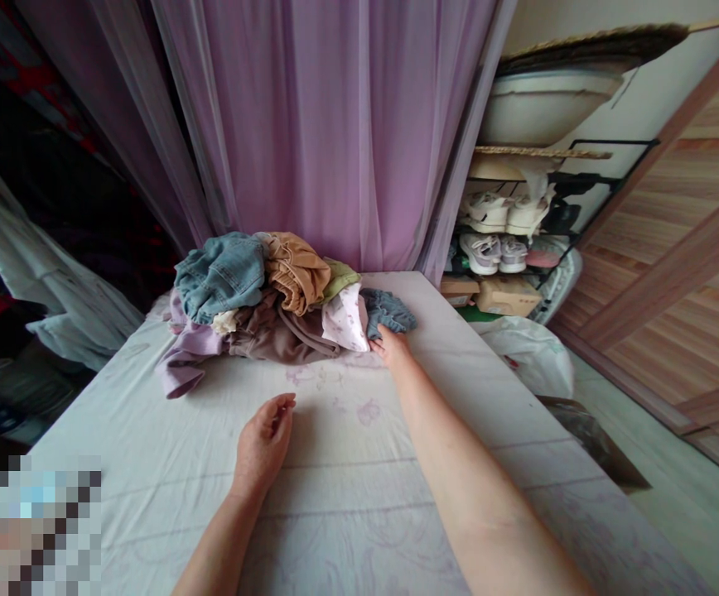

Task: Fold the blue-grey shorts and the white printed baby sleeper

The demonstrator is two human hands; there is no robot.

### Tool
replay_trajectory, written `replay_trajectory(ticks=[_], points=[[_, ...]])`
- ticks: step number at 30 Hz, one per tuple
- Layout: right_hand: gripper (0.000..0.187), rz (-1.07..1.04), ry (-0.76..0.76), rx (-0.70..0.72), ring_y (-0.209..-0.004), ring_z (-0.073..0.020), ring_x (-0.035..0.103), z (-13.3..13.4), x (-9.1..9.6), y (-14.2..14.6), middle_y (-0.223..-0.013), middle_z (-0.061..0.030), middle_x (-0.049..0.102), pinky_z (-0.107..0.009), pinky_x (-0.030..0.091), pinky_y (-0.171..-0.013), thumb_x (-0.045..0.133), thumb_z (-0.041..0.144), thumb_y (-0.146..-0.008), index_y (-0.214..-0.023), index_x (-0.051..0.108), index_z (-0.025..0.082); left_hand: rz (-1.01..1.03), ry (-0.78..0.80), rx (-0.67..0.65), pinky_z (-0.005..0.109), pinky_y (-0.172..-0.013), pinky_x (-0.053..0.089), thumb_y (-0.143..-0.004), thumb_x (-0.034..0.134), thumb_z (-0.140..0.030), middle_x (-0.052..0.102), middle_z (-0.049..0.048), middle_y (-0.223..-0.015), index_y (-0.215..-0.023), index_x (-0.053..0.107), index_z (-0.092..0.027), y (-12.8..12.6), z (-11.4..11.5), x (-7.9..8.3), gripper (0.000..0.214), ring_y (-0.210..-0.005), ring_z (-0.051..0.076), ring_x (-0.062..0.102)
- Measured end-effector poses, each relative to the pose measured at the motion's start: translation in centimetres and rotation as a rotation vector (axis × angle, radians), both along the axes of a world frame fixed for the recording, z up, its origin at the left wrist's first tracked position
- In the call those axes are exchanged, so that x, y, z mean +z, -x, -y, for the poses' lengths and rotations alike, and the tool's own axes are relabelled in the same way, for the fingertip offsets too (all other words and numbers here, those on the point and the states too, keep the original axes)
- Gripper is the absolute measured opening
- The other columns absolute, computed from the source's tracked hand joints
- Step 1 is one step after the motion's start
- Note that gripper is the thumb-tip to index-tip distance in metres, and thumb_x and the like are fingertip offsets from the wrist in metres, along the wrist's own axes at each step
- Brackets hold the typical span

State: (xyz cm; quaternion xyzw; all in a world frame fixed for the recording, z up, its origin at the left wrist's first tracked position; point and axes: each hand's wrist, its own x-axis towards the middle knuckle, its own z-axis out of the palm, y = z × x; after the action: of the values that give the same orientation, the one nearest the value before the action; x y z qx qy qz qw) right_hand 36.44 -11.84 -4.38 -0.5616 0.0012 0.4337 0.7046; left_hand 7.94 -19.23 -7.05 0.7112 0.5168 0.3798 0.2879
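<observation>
A heap of crumpled clothes lies at the far end of the cloth-covered table [335, 463]. My right hand [390, 343] reaches to the heap's right end, its thumb and fingers closed on the near edge of a small blue denim garment [392, 310]. Its fingertips are close to a white floral cloth [345, 319]. My left hand [266, 434] rests loosely curled in front of the heap, with nothing visible in it. Leftward in the heap are a green garment [340, 280], tan pants [297, 269], a brown garment [278, 331], a light blue denim garment [223, 277] and a lilac garment [189, 360].
A purple curtain [322, 124] hangs behind the table. On the right, a rack holds shoes [487, 213] and a white basin [546, 103], with a white plastic bag [533, 356] below. Clothes [30, 257] hang on the left. A pixelated patch covers the lower left corner.
</observation>
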Motion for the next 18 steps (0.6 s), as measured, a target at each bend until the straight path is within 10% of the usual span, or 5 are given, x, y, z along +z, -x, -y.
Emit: replay_trajectory(ticks=[6, 18], points=[[0.011, 0.02, -0.044, 0.058, -0.08, -0.0128, 0.064, 1.9, -0.3, 0.7, -0.092, -0.0036, 0.066, -0.027, 0.056, -0.069, 0.063, 0.027, -0.09, -0.094, 0.061, 0.017, 0.024, 0.009, 0.002, 0.03, -0.072, 0.057, -0.083, 0.048, -0.042, 0.076, 0.0062, -0.092, -0.099, 0.068, -0.021, 0.0, 0.0, 0.0, 0.033, -0.077, 0.019, 0.071], [0.026, 0.346, 0.006, 0.175, -0.057, -0.0143, 0.061, 4.0, -1.1, 3.6, -0.069, 0.0044, 0.067, -0.023, 0.039, -0.05, 0.075, 0.015, -0.056, -0.075, 0.059, 0.024, 0.057, 0.008, 0.0, 0.031, -0.075, 0.057, -0.083, 0.048, -0.041, 0.076, 0.0071, -0.093, -0.1, 0.068, -0.02, 0.0, -0.1, -0.2, 0.034, -0.08, 0.02, 0.071]])
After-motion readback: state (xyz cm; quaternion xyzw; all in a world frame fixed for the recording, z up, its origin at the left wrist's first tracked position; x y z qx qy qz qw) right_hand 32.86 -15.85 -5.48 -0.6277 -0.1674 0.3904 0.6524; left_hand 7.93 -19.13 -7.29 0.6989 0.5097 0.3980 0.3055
